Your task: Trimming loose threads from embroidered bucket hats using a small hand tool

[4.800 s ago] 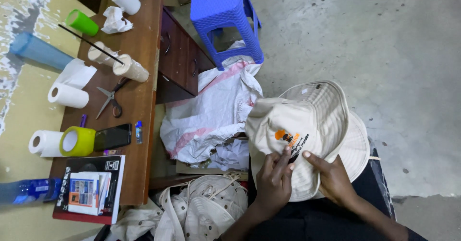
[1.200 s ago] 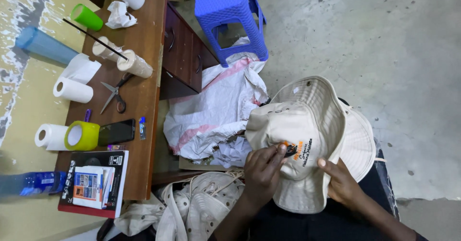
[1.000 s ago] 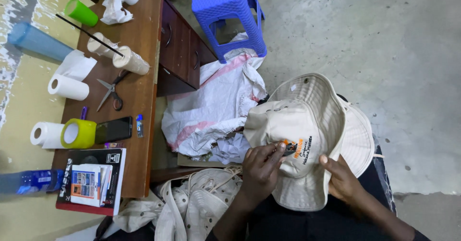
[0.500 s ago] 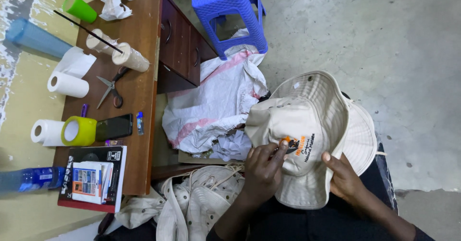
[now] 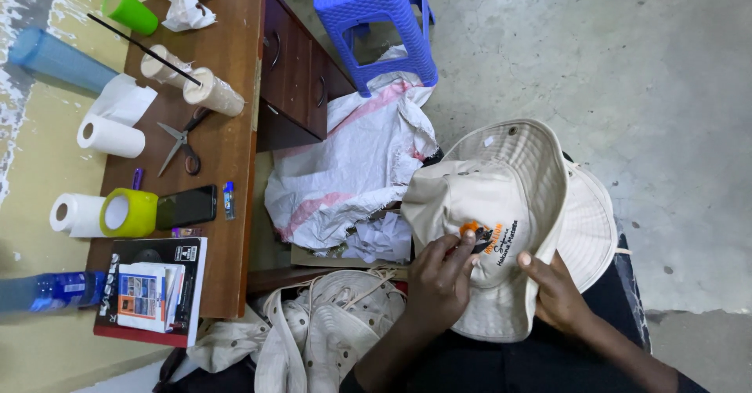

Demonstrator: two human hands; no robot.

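A cream brimmed hat (image 5: 501,197) with a small orange and black embroidered patch (image 5: 479,235) lies over my lap. My left hand (image 5: 440,277) pinches at the patch with fingertips closed; whether a tool is in it is too small to tell. My right hand (image 5: 554,293) grips the hat's lower edge just right of the patch, thumb on top. Another cream hat (image 5: 329,332) lies crumpled beside my left forearm.
A wooden desk (image 5: 235,103) at left carries scissors (image 5: 182,137), a phone (image 5: 185,206), paper rolls (image 5: 110,136), a yellow-green tape roll (image 5: 127,213), a green cup (image 5: 129,10) and a boxed item (image 5: 150,289). A blue plastic stool (image 5: 374,17) and a white sack (image 5: 352,166) sit on the concrete floor.
My left hand has stayed at the patch with small finger movements. My right hand shifted slightly along the hat's lower edge. The view drifted a little.
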